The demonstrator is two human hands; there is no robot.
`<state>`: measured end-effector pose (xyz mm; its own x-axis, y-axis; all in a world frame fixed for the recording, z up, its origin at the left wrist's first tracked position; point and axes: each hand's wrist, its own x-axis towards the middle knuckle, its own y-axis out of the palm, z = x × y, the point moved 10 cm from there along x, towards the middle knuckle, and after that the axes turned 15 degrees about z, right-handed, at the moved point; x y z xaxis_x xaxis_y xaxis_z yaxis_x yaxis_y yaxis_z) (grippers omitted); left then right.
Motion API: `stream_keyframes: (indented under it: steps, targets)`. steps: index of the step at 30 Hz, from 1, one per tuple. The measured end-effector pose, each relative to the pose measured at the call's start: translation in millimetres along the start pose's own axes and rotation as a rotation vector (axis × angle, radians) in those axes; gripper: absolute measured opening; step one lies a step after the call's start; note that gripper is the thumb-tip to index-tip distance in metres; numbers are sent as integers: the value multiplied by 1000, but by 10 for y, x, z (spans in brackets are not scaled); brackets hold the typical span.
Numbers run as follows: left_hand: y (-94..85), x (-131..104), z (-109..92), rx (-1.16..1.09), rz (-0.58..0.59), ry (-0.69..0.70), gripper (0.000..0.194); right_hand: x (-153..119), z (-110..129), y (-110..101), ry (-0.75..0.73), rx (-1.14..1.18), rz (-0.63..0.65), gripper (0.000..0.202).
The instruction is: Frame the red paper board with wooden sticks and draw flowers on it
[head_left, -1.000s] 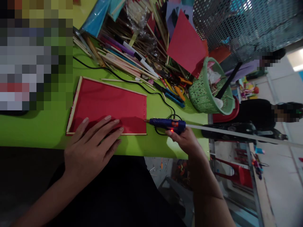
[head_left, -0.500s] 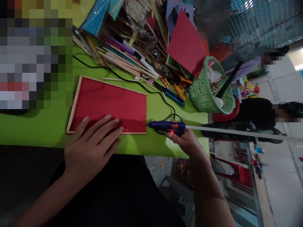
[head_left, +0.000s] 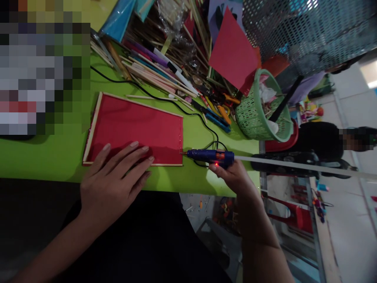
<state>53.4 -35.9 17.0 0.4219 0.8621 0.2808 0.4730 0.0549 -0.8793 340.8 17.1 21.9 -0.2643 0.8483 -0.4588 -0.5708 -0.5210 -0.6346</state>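
My left hand (head_left: 118, 169) lies with fingers spread on a red sheet (head_left: 138, 129), pressing its near edge. Thin wooden sticks (head_left: 141, 105) border the sheet on its left, far and near sides. Along the right edge runs a line of shiny glue dots (head_left: 180, 131), with no stick on it. My right hand (head_left: 231, 171) is closed around a blue hot glue gun (head_left: 209, 156) with a red light lit. Its nozzle points left at the sheet's right edge, close to the near corner. A long white glue stick (head_left: 282, 163) sticks out of the gun's back.
A black cord (head_left: 153, 96) crosses the green table (head_left: 200, 181) behind the sheet. Wooden sticks, pens, a blue cutter (head_left: 216, 120) and orange-handled scissors (head_left: 224, 114) are heaped at the back. A green basket (head_left: 250, 114) stands at the right edge. A person in black (head_left: 319, 137) is beyond.
The glue gun's nozzle has shifted slightly right and up, now at the very edge of the red sheet. My left hand stays in place.
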Motion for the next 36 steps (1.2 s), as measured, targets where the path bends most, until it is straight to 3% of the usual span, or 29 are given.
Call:
stream_keyframes:
  steps: [13, 20, 26, 36]
  targets:
    - [26, 4, 12, 2, -4, -1, 42, -9, 51, -10, 18, 13, -3, 35]
    - [12, -3, 1, 12, -11, 1, 44, -21, -9, 41, 33, -30, 79, 33]
    - [19, -16, 15, 8, 10, -12, 44, 14, 108, -5, 19, 8, 60, 37]
    - [16, -3, 8, -15, 17, -4, 47, 44, 159, -10, -19, -4, 168, 35]
